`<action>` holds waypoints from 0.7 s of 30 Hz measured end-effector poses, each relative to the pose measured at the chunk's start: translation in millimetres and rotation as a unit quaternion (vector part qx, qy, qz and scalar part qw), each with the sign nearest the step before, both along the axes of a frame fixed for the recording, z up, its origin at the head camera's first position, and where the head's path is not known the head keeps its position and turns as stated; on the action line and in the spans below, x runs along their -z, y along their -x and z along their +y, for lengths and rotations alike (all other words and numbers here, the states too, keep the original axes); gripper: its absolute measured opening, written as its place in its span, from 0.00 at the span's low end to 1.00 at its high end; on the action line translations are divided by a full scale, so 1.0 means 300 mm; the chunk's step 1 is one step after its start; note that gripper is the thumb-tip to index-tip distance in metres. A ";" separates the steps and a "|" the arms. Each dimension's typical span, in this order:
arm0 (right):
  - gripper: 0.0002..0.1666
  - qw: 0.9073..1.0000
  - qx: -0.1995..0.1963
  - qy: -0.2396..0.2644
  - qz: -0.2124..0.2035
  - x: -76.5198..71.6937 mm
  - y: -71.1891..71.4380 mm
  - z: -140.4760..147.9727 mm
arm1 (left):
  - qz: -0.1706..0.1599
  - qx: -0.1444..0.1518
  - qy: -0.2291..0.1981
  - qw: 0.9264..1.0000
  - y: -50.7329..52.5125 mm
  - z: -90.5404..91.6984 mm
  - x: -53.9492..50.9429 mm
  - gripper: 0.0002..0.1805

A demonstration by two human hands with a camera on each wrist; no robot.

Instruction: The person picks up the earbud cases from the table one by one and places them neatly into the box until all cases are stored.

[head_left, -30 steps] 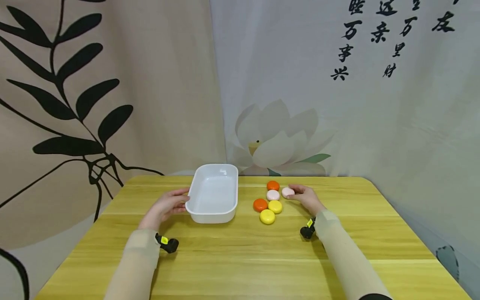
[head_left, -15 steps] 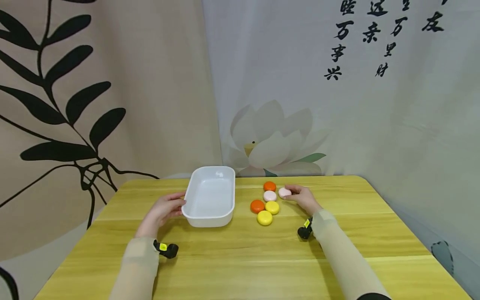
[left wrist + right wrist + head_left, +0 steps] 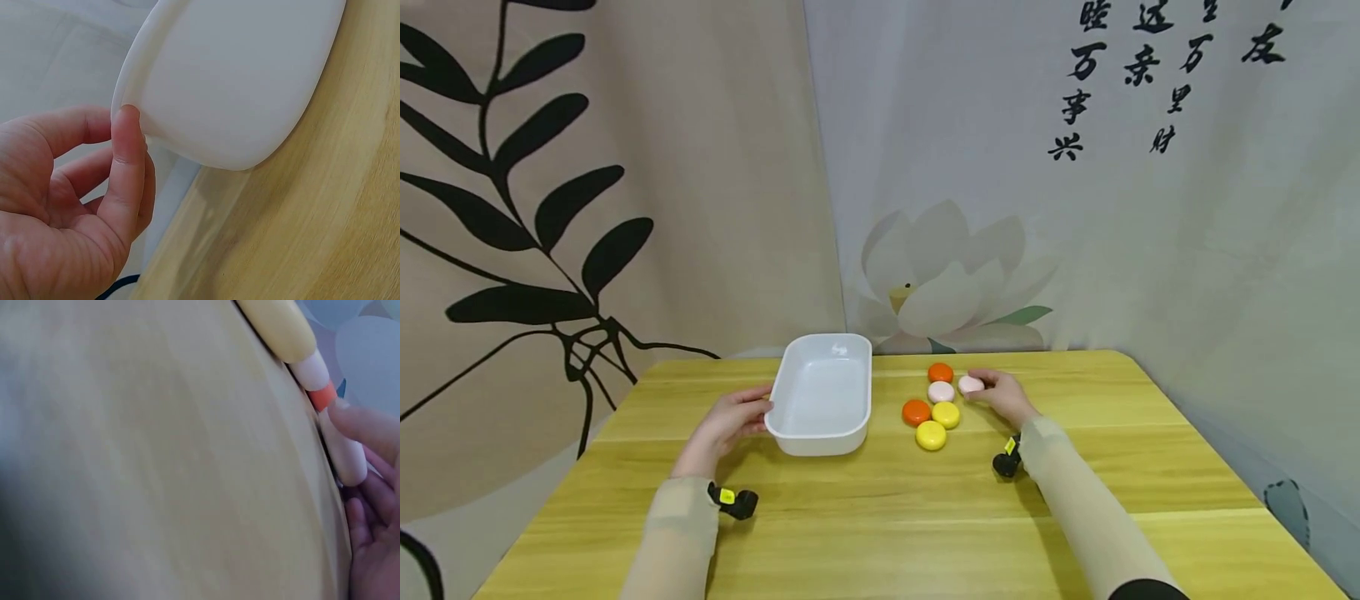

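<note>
My right hand pinches 1 pink disc near the tabletop's back edge, right of the dish my left hand holds.

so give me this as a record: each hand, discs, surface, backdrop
left hand: grips side rim of glossy white rounded-rectangular tray
right hand: pinches round pale pink disc
other discs: second round pale pink disc, two round orange discs, two round yellow discs
disc location: right of the tray
surface: yellowish wood-grain table
backdrop: pale cloth printed with dark leaves
</note>
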State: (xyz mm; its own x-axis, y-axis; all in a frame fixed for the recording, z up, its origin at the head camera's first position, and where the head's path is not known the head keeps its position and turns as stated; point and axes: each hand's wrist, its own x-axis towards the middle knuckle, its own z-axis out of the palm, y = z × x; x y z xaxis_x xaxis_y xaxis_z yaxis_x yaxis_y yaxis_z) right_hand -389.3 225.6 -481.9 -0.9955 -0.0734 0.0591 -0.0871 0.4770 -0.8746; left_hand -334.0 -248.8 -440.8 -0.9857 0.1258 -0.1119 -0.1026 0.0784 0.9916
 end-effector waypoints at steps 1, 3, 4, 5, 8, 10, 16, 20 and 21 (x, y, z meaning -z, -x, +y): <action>0.31 1.000 0.003 -0.002 0.001 0.001 -0.001 -0.002 | -0.001 0.000 -0.001 1.000 -0.001 0.000 0.003 0.30; 0.30 1.000 0.009 -0.005 0.001 0.005 -0.002 -0.005 | -0.002 0.003 0.001 1.000 -0.001 -0.001 0.007 0.31; 0.30 1.000 0.014 -0.003 -0.001 0.007 -0.002 -0.007 | -0.004 -0.001 -0.002 1.000 -0.001 0.000 0.008 0.30; 0.30 1.000 0.016 -0.005 0.001 0.008 -0.002 -0.007 | -0.005 -0.003 -0.004 1.000 -0.001 0.000 0.009 0.30; 0.30 1.000 0.026 0.001 0.000 0.012 0.001 -0.009 | -0.007 0.000 -0.005 1.000 0.001 0.001 0.007 0.30; 0.30 0.999 0.033 0.005 -0.002 0.014 0.004 -0.009 | -0.007 0.002 -0.007 1.000 0.002 0.002 0.005 0.30; 0.32 0.999 0.041 0.015 -0.007 0.011 0.013 -0.003 | 0.001 0.012 -0.008 1.000 -0.003 0.000 -0.001 0.31; 0.34 0.998 0.035 0.043 -0.014 -0.001 0.014 0.002 | 0.002 0.015 -0.007 1.000 -0.005 -0.001 0.000 0.31; 0.34 0.998 0.035 0.050 -0.016 -0.005 0.014 0.003 | 0.001 0.014 -0.009 1.000 -0.005 -0.001 0.001 0.31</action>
